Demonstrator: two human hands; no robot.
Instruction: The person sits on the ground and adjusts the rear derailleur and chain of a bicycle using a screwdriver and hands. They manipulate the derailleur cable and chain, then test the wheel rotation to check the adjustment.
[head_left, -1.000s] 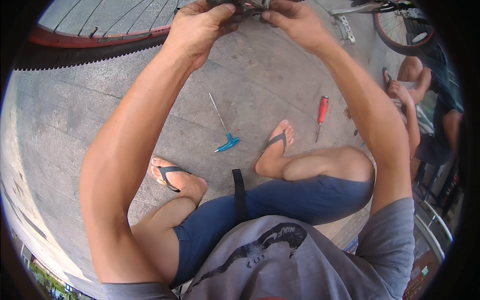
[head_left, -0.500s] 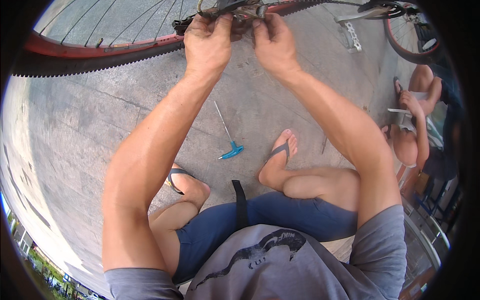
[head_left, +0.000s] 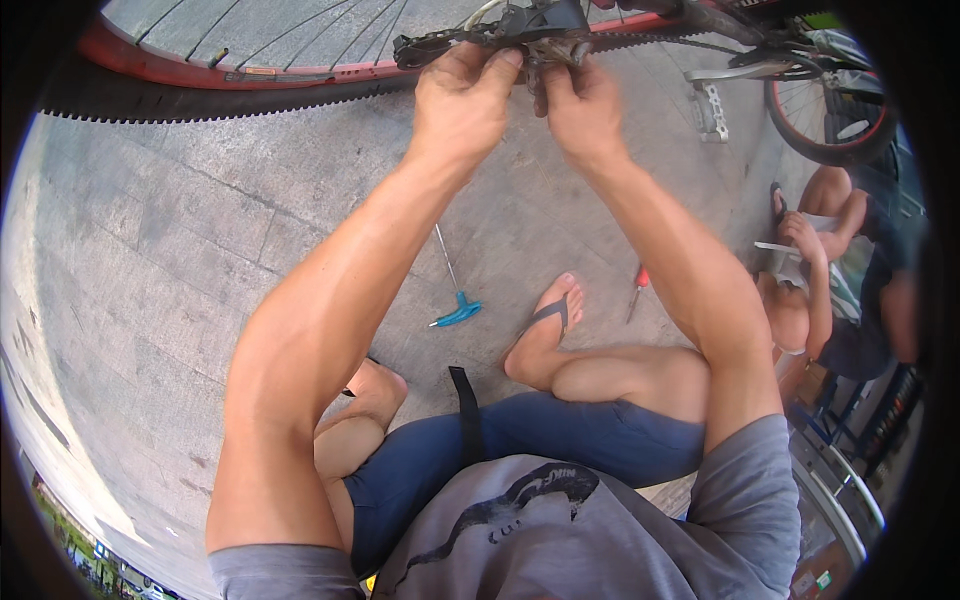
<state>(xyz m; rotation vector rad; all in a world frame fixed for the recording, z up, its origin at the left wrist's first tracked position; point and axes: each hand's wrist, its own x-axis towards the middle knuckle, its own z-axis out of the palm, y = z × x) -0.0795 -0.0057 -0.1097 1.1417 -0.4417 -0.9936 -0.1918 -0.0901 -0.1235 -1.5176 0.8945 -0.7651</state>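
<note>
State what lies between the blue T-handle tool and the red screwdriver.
The head view shows a foot in a dark flip-flop between them.

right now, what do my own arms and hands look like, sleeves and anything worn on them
The left hand and right hand wear no gloves; some fingers are hidden, so rings can't be ruled out. Both forearms are bare, with no watch, band or cable visible. The left sleeve and right sleeve are grey and short, ending above the elbows.

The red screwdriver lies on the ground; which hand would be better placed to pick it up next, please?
Probably the right hand: the screwdriver lies nearer it, partly behind the right arm, while the left hand is farther across.
</note>
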